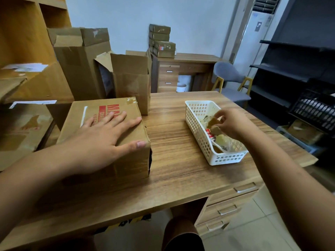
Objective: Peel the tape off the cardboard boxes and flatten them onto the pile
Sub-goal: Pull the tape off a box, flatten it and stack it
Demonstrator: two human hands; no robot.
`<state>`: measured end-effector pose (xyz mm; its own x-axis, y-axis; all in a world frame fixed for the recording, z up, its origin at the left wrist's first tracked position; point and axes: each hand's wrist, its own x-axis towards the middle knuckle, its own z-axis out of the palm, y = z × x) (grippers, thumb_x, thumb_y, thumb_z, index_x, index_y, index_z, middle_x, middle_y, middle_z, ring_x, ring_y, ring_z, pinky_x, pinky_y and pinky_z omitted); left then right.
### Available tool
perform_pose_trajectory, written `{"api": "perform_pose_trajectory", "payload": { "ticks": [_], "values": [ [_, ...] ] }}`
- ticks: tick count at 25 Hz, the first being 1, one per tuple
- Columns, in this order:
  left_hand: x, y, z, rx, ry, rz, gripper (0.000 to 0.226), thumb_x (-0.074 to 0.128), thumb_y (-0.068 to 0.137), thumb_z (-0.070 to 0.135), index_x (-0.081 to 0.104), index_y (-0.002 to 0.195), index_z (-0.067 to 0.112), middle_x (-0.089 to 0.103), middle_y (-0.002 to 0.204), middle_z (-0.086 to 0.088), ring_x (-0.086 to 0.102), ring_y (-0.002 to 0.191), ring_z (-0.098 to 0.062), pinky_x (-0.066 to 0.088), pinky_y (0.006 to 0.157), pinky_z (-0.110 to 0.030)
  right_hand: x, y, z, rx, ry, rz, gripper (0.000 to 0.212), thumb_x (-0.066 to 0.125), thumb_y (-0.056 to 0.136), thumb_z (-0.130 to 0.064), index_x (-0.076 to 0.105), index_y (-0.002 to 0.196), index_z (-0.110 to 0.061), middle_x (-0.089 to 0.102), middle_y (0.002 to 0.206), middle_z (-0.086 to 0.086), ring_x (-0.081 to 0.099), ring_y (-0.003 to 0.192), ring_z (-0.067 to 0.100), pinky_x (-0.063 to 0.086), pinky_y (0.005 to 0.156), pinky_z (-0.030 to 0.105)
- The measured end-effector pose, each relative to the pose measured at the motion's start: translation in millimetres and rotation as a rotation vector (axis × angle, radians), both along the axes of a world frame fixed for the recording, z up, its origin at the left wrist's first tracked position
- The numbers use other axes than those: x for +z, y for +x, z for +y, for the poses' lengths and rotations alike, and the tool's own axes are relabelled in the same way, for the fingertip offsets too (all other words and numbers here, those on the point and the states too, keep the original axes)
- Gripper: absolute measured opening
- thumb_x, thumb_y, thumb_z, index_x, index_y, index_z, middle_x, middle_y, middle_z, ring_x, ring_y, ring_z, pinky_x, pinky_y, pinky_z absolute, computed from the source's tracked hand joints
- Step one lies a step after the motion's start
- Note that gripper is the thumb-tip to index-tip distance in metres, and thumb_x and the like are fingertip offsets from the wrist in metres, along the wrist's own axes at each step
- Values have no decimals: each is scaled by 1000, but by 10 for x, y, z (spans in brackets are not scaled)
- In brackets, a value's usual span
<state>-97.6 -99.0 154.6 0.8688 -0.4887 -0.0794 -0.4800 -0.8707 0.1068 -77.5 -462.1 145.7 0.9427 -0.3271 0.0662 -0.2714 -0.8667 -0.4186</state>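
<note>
Now your left hand (101, 136) flat on the cardboard box (126, 165), fingers spread and straight, your right hand (234, 124) pinching a brown tape scrap (213, 124) over the white basket (226, 158).

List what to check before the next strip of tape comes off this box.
1. Hold on box: ok, left hand lies flat on top.
2. Free right hand: not ok, its fingers pinch a tape scrap over the basket.
3. More to peel: ok, a tape piece sits at the box's far corner.
4. Room on desk: ok, bare wood between box and basket.
5. Contents removed: cannot tell, the top is closed.
</note>
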Motion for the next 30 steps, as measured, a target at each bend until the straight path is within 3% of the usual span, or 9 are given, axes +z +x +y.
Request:
{"api": "perform_pose_trajectory", "payload": {
  "ticks": [2, 7, 11, 16, 20, 22, 26, 28, 30],
  "values": [
    [-11, 16, 1, 0, -3, 0, 74, -9, 56, 100, -22, 126, 80, -23, 157, 22, -14, 151, -8, -10, 123, -44, -8, 21, 18, 7, -39, 11, 37, 85, 76, -16, 61, 103, -27, 58, 92, -4, 56, 78, 11, 45, 59, 27],
    [-37, 30, -2, 0, -12, -5, 76, -9, 56, 101, -23, 128, 79, -22, 158, 23, -12, 151, -8, -10, 122, -45, -144, 24, 60, 14, -198, 53, 20, 82, 82, -15, 68, 94, -23, 62, 93, -2, 57, 78, 14, 43, 58, 26],
    [-16, 3, -16, 6, -5, 7, 75, -10, 55, 100, -23, 126, 80, -22, 159, 21, -15, 151, -8, -9, 124, -47, -157, 2, 87, 17, -214, 47, 16, 74, 89, -17, 72, 105, -20, 62, 86, -6, 56, 73, 9, 42, 55, 24],
    [-8, -23, -21, 10, -6, 10, 82, -9, 56, 99, -20, 133, 75, -20, 162, 20, -15, 151, -8, -10, 124, -47, 93, -147, -38, 104, 85, 77, 20, 61, 99, -28, 73, 113, -20, 72, 106, 0, 63, 88, 8, 46, 72, 26],
    [17, -57, -25, 6, -19, 14, 87, -6, 57, 98, -18, 139, 70, -18, 164, 18, -14, 152, -9, -10, 123, -46, 234, -223, 18, -7, -114, -179, 29, 53, 102, -23, 66, 127, -17, 68, 124, 6, 56, 93, 12, 44, 69, 26],
    [40, -68, -17, 5, -22, 28, 87, -5, 58, 97, -18, 139, 70, -17, 165, 18, -13, 153, -9, -11, 123, -46, 233, -332, 220, 58, -37, -288, 23, 54, 102, -24, 66, 121, -24, 67, 115, -3, 57, 88, 6, 43, 62, 21],
    [115, -94, 55, -15, 0, 65, 89, -1, 58, 98, -14, 142, 70, -15, 164, 20, -12, 152, -7, -10, 123, -44, -17, -619, 823, 374, 213, -306, 19, 62, 98, -24, 65, 114, -33, 64, 100, -14, 61, 89, 2, 50, 74, 19],
    [150, -132, 107, -19, 2, 86, 87, 2, 63, 98, -10, 144, 69, -13, 164, 23, -10, 151, -3, -9, 123, -41, -264, -714, 1088, 496, 326, -220, 29, 65, 96, -31, 62, 124, -32, 65, 106, -13, 63, 96, 1, 53, 85, 24],
    [166, -155, 168, -22, -32, 91, 89, 7, 65, 97, -2, 148, 66, -6, 164, 27, -4, 149, 3, -4, 121, -38, -500, -786, 1293, 574, 439, -117, 52, 65, 88, -54, 54, 137, -37, 62, 118, -16, 62, 105, -2, 54, 95, 30]
  ]
}}
